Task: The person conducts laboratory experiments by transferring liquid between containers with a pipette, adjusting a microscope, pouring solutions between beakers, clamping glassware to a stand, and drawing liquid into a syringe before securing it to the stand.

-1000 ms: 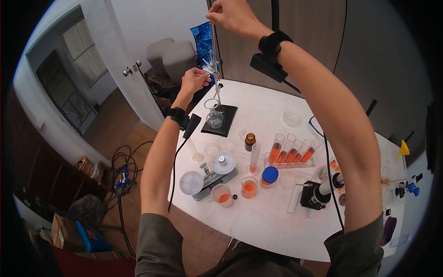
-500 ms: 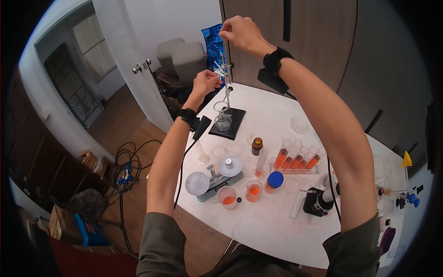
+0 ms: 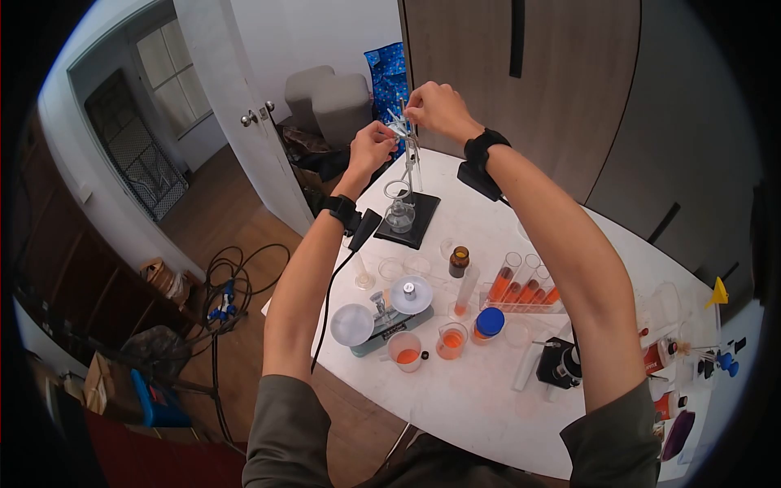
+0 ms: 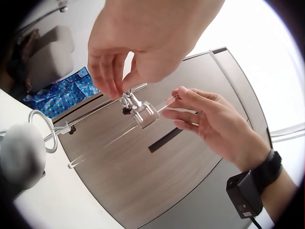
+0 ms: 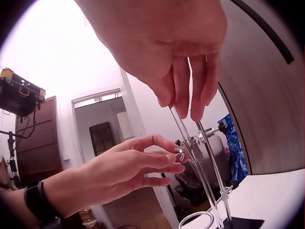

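My right hand [image 3: 441, 110] pinches the upper end of a thin clear glass tube [image 4: 167, 102] between thumb and fingertips. The tube runs down through the metal clamp [image 4: 145, 116] high on the retort stand's rod [image 5: 213, 160], and its lower end hangs beside that rod. My left hand [image 3: 373, 149] pinches the clamp's wing nut [image 5: 179, 153] with thumb and forefinger, the other fingers loosely bent. Lower on the rod, a metal ring [image 3: 398, 189] sits over a round glass flask [image 3: 399, 218], which stands on the black base [image 3: 423, 220].
On the white table [image 3: 455, 407] are a balance [image 3: 378, 329], beakers of orange liquid [image 3: 451, 342], a blue-lidded jar [image 3: 490, 323], an amber bottle [image 3: 460, 262], a rack of test tubes [image 3: 521, 307] and a microscope [image 3: 559, 363]. A cabinet door [image 3: 537, 98] rises behind.
My right hand has come down from high above the clamp to just above it, lowering the tube through the clamp. The left hand has stayed at the wing nut; the head view has shifted slightly.
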Demonstrator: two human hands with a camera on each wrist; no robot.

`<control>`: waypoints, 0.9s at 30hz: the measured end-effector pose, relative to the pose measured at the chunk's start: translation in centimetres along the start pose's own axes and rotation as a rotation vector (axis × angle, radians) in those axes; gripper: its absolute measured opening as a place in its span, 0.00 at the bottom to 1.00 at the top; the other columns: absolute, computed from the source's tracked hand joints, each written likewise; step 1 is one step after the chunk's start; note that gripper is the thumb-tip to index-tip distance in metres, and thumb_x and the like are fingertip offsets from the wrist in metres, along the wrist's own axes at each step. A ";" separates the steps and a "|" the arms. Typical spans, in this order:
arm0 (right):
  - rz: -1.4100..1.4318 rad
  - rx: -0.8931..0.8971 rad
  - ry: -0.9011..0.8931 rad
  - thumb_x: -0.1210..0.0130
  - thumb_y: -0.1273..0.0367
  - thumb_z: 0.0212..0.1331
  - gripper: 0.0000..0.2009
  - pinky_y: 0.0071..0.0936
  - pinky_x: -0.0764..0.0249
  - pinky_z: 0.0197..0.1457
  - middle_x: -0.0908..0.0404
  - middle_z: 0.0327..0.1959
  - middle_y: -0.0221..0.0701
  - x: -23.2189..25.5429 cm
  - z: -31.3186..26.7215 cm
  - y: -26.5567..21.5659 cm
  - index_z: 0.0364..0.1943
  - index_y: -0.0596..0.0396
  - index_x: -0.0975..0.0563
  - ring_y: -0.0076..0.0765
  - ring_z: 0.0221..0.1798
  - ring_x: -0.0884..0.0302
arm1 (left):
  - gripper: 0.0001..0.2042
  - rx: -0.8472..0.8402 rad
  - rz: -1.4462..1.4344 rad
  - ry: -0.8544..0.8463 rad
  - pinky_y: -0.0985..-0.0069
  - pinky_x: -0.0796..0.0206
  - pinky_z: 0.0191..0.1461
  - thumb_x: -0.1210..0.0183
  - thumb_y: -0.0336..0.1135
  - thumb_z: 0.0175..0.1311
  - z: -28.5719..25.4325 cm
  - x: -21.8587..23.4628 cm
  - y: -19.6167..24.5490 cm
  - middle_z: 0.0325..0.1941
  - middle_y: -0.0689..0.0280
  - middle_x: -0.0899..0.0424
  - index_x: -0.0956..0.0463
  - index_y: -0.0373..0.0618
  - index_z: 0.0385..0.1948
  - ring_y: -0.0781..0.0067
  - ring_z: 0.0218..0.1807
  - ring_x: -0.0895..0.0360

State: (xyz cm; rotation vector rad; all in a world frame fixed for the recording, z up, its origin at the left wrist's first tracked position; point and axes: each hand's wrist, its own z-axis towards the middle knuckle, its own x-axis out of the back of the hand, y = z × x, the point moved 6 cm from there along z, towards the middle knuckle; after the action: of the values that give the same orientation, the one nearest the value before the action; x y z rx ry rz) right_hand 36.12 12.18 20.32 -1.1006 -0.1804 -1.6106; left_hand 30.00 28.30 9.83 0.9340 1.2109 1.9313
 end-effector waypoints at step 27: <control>0.155 0.024 -0.040 0.37 0.73 0.59 0.08 0.32 0.14 0.39 0.12 0.30 0.45 -1.5 -1.7 0.1 0.35 0.69 0.15 0.40 0.32 0.10 | 0.06 0.197 -0.113 -0.011 0.72 0.21 0.43 0.38 0.32 0.65 0.9 0.5 -0.9 0.36 0.63 0.12 0.18 0.40 0.36 0.73 0.35 0.15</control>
State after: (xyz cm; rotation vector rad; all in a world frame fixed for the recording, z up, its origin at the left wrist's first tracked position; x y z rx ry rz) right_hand 35.20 12.09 18.29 -1.1025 -0.1370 -1.4458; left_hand 30.66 29.45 9.43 0.9523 1.4355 1.7398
